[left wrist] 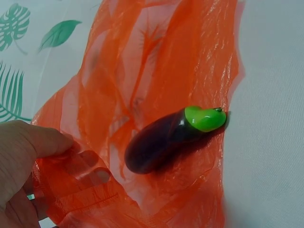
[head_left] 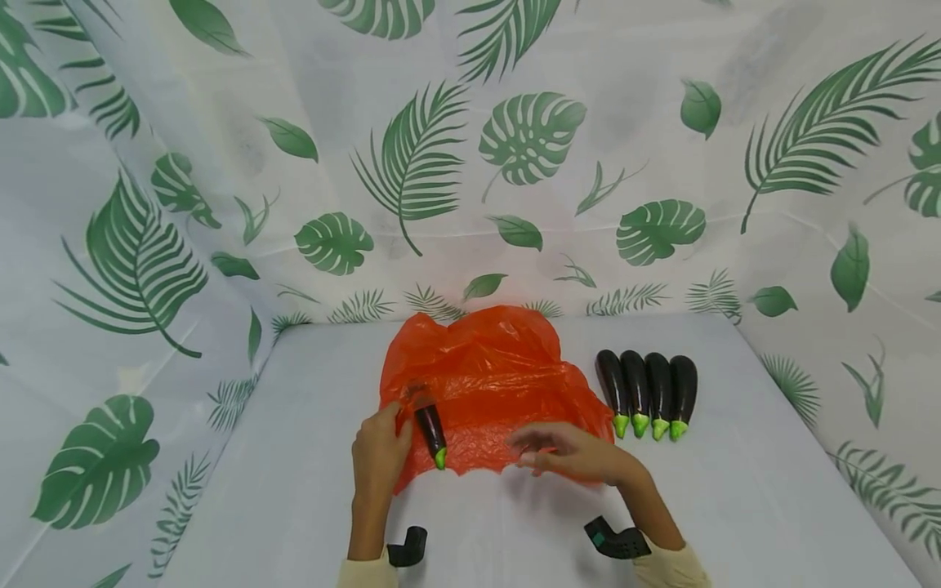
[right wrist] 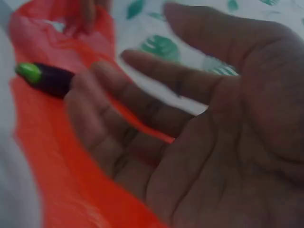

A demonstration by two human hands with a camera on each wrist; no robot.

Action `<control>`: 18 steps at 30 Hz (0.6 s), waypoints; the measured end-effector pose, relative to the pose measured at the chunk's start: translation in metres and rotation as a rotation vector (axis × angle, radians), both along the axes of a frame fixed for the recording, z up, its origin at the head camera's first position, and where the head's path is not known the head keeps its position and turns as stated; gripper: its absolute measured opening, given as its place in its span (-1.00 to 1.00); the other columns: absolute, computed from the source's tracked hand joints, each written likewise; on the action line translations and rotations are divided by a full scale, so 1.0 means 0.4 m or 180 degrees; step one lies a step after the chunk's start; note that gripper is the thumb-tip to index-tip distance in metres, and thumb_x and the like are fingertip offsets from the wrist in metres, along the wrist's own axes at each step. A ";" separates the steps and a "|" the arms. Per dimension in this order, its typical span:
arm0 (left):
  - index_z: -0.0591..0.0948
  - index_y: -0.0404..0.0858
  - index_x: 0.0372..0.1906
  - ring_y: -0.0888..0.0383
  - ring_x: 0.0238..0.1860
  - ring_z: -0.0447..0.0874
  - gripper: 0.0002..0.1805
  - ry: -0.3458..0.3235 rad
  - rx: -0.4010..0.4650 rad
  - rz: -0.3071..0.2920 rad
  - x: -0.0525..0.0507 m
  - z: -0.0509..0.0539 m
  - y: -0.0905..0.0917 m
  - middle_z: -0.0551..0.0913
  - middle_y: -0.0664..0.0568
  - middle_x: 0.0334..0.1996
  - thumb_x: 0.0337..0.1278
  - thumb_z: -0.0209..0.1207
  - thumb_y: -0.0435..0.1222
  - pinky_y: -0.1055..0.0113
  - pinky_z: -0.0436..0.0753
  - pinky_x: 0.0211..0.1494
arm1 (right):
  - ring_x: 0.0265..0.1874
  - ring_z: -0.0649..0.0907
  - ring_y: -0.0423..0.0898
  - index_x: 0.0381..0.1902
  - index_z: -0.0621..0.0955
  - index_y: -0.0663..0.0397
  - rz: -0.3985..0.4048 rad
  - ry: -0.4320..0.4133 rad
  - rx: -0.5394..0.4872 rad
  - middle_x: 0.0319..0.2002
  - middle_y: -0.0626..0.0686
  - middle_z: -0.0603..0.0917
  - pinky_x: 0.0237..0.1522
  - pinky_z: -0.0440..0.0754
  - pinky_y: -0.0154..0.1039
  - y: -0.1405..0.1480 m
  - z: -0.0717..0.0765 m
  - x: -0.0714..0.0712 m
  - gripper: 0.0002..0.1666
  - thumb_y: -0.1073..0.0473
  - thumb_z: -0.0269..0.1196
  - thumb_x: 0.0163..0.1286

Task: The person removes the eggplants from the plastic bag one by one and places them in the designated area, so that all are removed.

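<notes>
A thin orange-red plastic bag lies spread on the table. My left hand pinches its left edge between thumb and fingers, with film showing over some fingers in the left wrist view. Beside that hand, a dark purple eggplant with a green stem end lies on the plastic, stem toward me. From the head, its far end appears behind a fold of film. My right hand hovers over the bag's right front part, fingers loosely bent and holding nothing. The right wrist view shows its palm and spread fingers, slightly blurred.
Several more eggplants lie side by side right of the bag, stems toward me, the nearest almost touching its edge. A white leaf-printed sheet rises behind and at both sides of the pale table.
</notes>
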State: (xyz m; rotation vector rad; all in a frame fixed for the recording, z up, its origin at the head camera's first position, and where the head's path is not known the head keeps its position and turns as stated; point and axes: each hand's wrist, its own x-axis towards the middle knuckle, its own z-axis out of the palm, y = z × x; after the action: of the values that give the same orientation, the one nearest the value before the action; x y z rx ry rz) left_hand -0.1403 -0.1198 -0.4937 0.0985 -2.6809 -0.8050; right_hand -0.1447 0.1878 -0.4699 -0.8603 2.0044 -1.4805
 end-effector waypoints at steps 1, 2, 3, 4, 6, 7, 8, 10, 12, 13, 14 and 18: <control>0.62 -0.23 -0.32 0.16 -0.61 0.38 -0.95 -0.0005 0.0000 0.0000 0.000 0.001 0.001 0.53 0.03 -0.62 0.13 0.26 -0.34 0.36 0.34 -0.53 | -0.05 0.67 0.04 0.22 0.49 0.21 0.0097 -0.0083 0.0114 0.05 0.32 0.60 -0.05 0.67 -0.21 -0.018 -0.011 0.000 -0.57 0.16 0.13 0.46; 0.62 -0.23 -0.31 0.17 -0.61 0.38 -0.94 -0.0009 0.0000 -0.0001 -0.001 0.001 0.001 0.53 0.03 -0.62 0.13 0.26 -0.34 0.36 0.34 -0.54 | -0.07 0.67 0.08 0.22 0.50 0.20 0.0140 -0.0150 0.0212 0.05 0.30 0.61 -0.07 0.67 -0.21 -0.037 -0.022 0.000 -0.56 0.13 0.14 0.46; 0.63 -0.23 -0.31 0.17 -0.61 0.38 -0.94 -0.0014 0.0000 0.0001 -0.001 0.001 0.001 0.53 0.03 -0.62 0.13 0.27 -0.34 0.36 0.34 -0.54 | -0.08 0.68 0.14 0.22 0.49 0.22 0.0149 -0.0216 0.0265 0.04 0.30 0.62 -0.07 0.68 -0.18 -0.055 -0.032 -0.001 -0.54 0.12 0.15 0.45; 0.62 -0.23 -0.31 0.17 -0.61 0.37 -0.94 -0.0019 0.0007 -0.0001 -0.001 0.002 0.001 0.52 0.03 -0.63 0.13 0.27 -0.34 0.36 0.34 -0.54 | -0.07 0.67 0.18 0.22 0.49 0.24 0.0121 -0.0261 0.0309 0.04 0.29 0.62 -0.08 0.68 -0.17 -0.072 -0.039 -0.002 -0.53 0.10 0.16 0.45; 0.62 -0.23 -0.31 0.17 -0.61 0.37 -0.94 -0.0021 0.0016 0.0000 -0.001 0.002 0.002 0.51 0.04 -0.64 0.13 0.26 -0.34 0.36 0.33 -0.54 | -0.08 0.67 0.23 0.22 0.49 0.27 -0.0014 -0.0302 0.0369 0.02 0.25 0.63 -0.08 0.68 -0.13 -0.103 -0.051 -0.006 -0.50 0.08 0.16 0.45; 0.62 -0.23 -0.32 0.17 -0.62 0.36 -0.94 -0.0019 0.0024 0.0001 -0.001 0.002 0.002 0.50 0.04 -0.65 0.13 0.26 -0.33 0.36 0.33 -0.55 | -0.08 0.66 0.24 0.22 0.48 0.29 -0.0091 -0.0335 0.0367 0.02 0.24 0.63 -0.07 0.68 -0.10 -0.118 -0.057 -0.009 -0.49 0.08 0.15 0.45; 0.62 -0.23 -0.32 0.17 -0.62 0.36 -0.94 -0.0015 0.0029 0.0004 0.000 0.003 0.002 0.49 0.04 -0.65 0.13 0.27 -0.33 0.37 0.32 -0.55 | -0.07 0.66 0.24 0.23 0.47 0.30 -0.0180 -0.0377 0.0356 0.02 0.25 0.62 -0.07 0.68 -0.08 -0.133 -0.062 -0.012 -0.48 0.07 0.15 0.45; 0.61 -0.22 -0.33 0.17 -0.62 0.35 -0.95 -0.0008 0.0035 0.0010 0.000 0.003 0.002 0.49 0.05 -0.65 0.13 0.26 -0.34 0.36 0.32 -0.55 | -0.08 0.65 0.21 0.23 0.46 0.30 -0.0399 -0.0458 0.0350 0.01 0.22 0.61 -0.06 0.67 -0.05 -0.160 -0.070 -0.016 -0.46 0.05 0.16 0.44; 0.61 -0.22 -0.33 0.17 -0.62 0.35 -0.95 -0.0003 0.0039 0.0012 0.000 0.003 0.002 0.49 0.05 -0.65 0.13 0.26 -0.34 0.36 0.32 -0.55 | -0.08 0.63 0.19 0.23 0.46 0.31 -0.0651 -0.0499 0.0326 0.02 0.22 0.60 -0.06 0.67 -0.01 -0.187 -0.076 -0.019 -0.45 0.05 0.17 0.43; 0.61 -0.22 -0.33 0.17 -0.62 0.35 -0.95 -0.0002 0.0038 0.0012 0.000 0.004 0.002 0.49 0.04 -0.64 0.13 0.26 -0.33 0.36 0.32 -0.55 | -0.09 0.63 0.18 0.23 0.45 0.31 -0.0779 -0.0510 0.0320 0.02 0.22 0.60 -0.07 0.66 0.01 -0.198 -0.080 -0.020 -0.44 0.05 0.18 0.43; 0.61 -0.22 -0.32 0.17 -0.61 0.35 -0.95 0.0005 0.0036 0.0014 0.001 0.004 0.002 0.50 0.04 -0.63 0.13 0.26 -0.34 0.36 0.32 -0.55 | -0.08 0.62 0.16 0.23 0.45 0.31 -0.0912 -0.0513 0.0310 0.02 0.21 0.60 -0.07 0.66 0.02 -0.210 -0.082 -0.019 -0.44 0.05 0.19 0.42; 0.62 -0.21 -0.30 0.17 -0.61 0.35 -0.94 -0.0015 0.0058 0.0034 0.002 0.005 0.000 0.51 0.04 -0.61 0.13 0.26 -0.34 0.36 0.32 -0.54 | -0.05 0.63 0.17 0.25 0.40 0.36 -0.1301 -0.0574 0.0207 0.05 0.23 0.58 -0.05 0.66 0.03 -0.250 -0.098 -0.027 -0.38 0.05 0.21 0.40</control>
State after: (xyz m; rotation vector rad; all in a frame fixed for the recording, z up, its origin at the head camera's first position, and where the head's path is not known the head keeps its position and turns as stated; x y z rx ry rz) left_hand -0.1393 -0.1196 -0.4919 0.1191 -2.6757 -0.8271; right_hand -0.1553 0.0876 -0.5092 -0.2842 2.1601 -1.6275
